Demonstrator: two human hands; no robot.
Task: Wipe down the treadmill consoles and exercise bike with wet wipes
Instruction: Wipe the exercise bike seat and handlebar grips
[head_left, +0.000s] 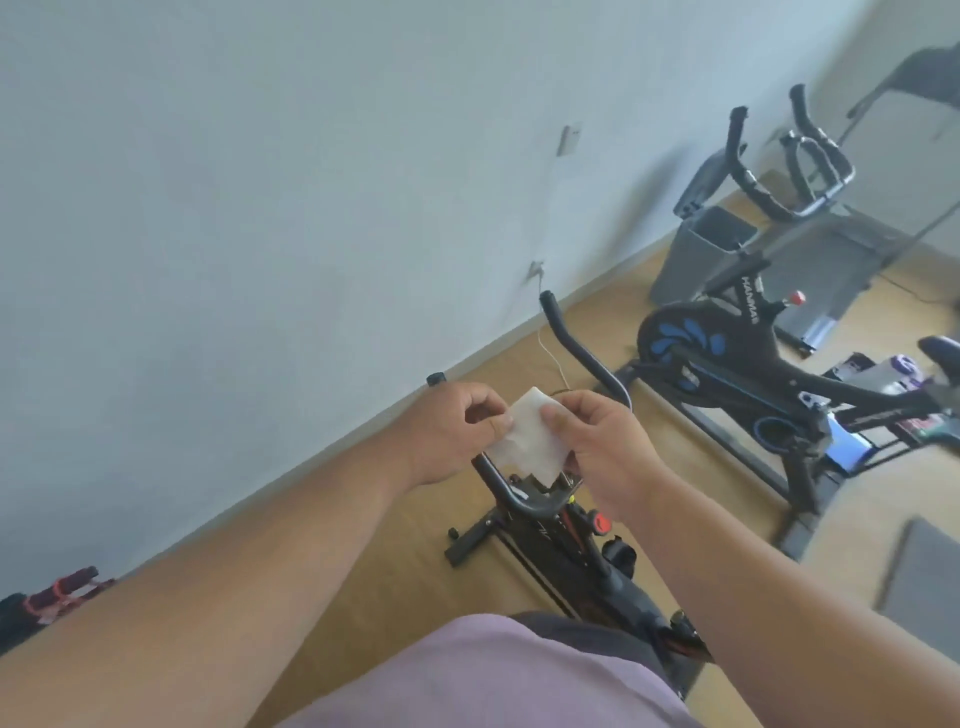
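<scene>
A white wet wipe (530, 441) is stretched between both hands at the middle of the view. My left hand (457, 426) pinches its left edge with thumb and fingers. My right hand (602, 447) pinches the right side. Directly below the wipe stands a black exercise bike with red parts (571, 540), its curved handlebar (576, 353) rising behind my hands. A second black bike with blue flywheel markings (727, 358) stands further right.
A folded treadmill (810, 260) lies beyond the blue bike, another (924, 67) at the far corner. A grey bin (696, 249) stands by the wall. A grey mat (919, 577) lies on the wooden floor at right. Red-handled gear (57, 592) sits at the left.
</scene>
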